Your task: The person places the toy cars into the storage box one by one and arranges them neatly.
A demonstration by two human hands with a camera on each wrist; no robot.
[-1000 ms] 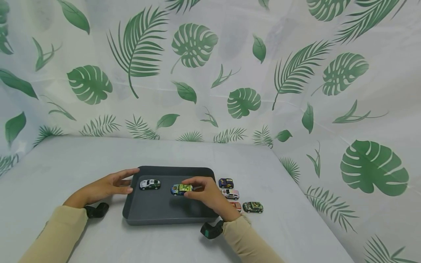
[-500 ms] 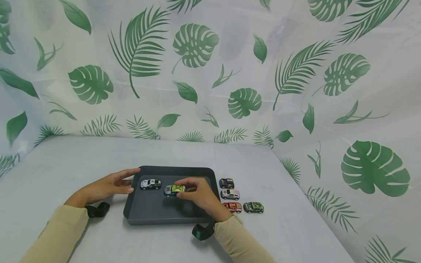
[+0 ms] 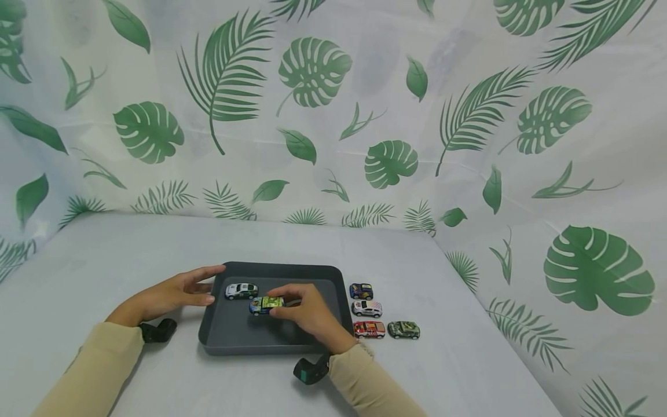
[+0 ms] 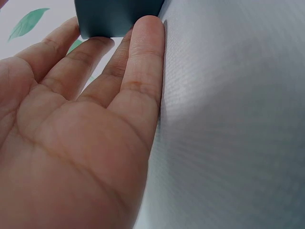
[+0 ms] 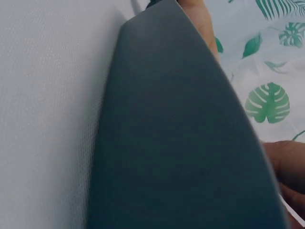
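In the head view my right hand (image 3: 311,314) pinches a yellow-green and blue toy car (image 3: 259,305) between thumb and fingers, over the grey tray (image 3: 229,336). A white toy car (image 3: 241,291) with dark patches sits in the tray, just behind and left of the held one. My left hand (image 3: 169,296) rests against the tray's left side, fingers extended. The left wrist view has those fingers touching the tray's outer wall (image 4: 114,19). In the right wrist view the tray's front wall (image 5: 176,133) hides the held car and most of the hand.
Right of the tray, on the white cloth, stand a dark blue toy car (image 3: 361,291), a white one (image 3: 367,308), a red one (image 3: 369,329) and a camouflage-green one (image 3: 403,330). A leaf-print curtain (image 3: 312,145) rises behind the table.
My right hand has carried the yellow-green and blue toy car leftward over the tray, closer to the white car. The red car outside has come into full view. My left hand stays at the tray's side.
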